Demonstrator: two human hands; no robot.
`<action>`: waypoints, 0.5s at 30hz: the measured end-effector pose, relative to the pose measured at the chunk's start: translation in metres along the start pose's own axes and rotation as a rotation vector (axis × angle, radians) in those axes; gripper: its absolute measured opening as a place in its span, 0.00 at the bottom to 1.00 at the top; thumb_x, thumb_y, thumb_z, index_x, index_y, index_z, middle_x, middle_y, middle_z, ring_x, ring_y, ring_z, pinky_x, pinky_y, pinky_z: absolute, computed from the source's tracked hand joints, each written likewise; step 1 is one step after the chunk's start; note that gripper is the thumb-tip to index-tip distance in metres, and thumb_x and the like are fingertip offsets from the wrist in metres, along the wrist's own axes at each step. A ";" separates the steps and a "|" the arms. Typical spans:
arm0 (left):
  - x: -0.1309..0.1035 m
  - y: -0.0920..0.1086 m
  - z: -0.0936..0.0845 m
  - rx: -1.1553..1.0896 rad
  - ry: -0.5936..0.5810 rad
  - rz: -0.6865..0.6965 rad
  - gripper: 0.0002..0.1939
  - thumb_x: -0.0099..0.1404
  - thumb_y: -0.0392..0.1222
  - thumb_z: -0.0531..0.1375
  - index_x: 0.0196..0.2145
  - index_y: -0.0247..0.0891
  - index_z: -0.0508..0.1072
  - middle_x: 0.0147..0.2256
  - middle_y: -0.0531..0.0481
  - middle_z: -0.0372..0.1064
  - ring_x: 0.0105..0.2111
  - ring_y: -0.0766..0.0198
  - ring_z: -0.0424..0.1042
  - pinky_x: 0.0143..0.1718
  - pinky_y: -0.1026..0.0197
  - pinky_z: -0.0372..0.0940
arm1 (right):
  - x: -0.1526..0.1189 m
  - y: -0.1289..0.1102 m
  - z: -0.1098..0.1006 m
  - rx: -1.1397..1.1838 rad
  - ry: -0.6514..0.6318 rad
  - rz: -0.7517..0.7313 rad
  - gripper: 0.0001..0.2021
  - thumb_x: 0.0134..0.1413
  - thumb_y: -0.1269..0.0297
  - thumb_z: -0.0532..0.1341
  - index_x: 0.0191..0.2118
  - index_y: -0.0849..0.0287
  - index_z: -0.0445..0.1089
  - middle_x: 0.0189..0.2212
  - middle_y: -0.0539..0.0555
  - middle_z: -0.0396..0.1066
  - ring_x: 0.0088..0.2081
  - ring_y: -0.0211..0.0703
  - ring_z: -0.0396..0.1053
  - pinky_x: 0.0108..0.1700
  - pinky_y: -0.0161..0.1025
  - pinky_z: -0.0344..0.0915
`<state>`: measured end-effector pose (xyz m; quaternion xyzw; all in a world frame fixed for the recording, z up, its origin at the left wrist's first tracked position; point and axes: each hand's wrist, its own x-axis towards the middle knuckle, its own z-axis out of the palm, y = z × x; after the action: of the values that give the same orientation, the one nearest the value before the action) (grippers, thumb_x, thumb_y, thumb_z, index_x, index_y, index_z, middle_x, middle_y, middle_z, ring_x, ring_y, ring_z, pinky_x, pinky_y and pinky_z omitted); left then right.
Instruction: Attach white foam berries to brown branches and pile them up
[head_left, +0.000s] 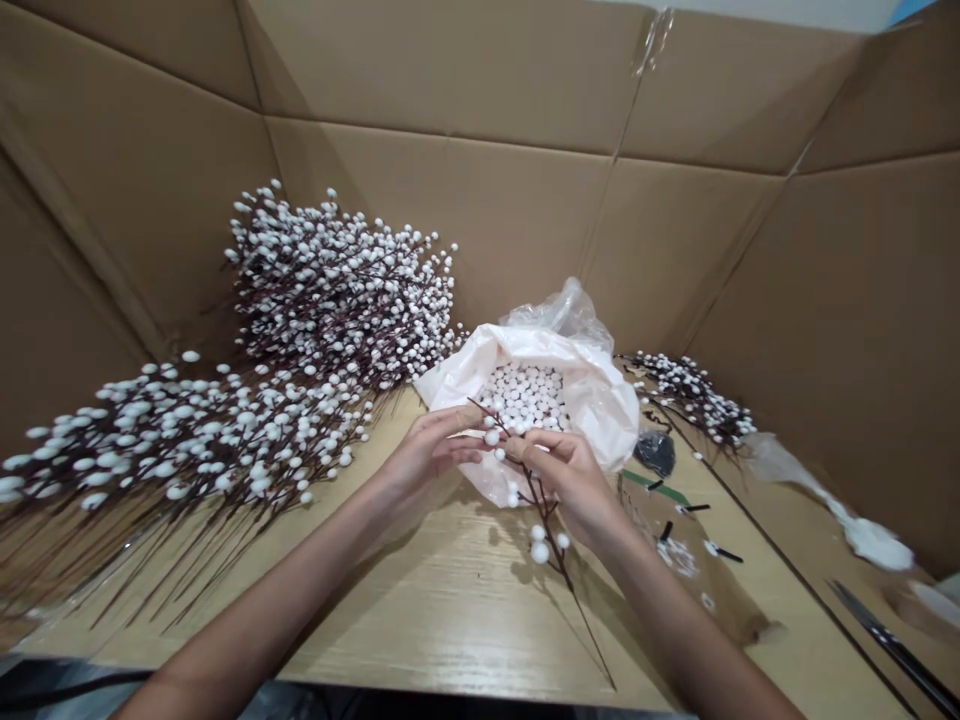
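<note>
A thin brown artificial berry branch (555, 550) with white berries slants across the middle, its bare stem toward the table's front edge. My right hand (574, 475) pinches it near its upper part between thumb and fingers. At the branch's upper end, the fingertips of my left hand (435, 445) close around a small white berry (491, 438); part of this grip is hidden. Just behind both hands stands an open white plastic bag (607, 410), filled with loose white berries (525, 395).
Finished-looking berry branches lie in a large pile (337, 290) at the back left and a nearer bunch (187, 430). On the right are a smaller bunch (694, 395), a dark packet (655, 453), black-and-white small pieces (724, 552) and scissors (892, 640). Cardboard walls (450, 200) surround the table.
</note>
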<state>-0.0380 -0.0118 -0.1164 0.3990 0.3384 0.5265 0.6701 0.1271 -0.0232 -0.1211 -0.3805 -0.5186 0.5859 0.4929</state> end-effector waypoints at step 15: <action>0.006 0.008 -0.008 -0.108 0.116 -0.197 0.02 0.50 0.31 0.63 0.22 0.32 0.75 0.20 0.48 0.70 0.20 0.66 0.69 0.22 0.65 0.65 | -0.016 0.005 0.011 -0.156 -0.561 0.183 0.16 0.50 0.55 0.63 0.44 0.58 0.72 0.36 0.52 0.73 0.34 0.37 0.70 0.37 0.33 0.65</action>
<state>-0.0469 -0.0040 -0.1131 0.2960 0.3853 0.4980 0.7183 0.1195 -0.0409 -0.1256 -0.2858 -0.6413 0.6686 0.2449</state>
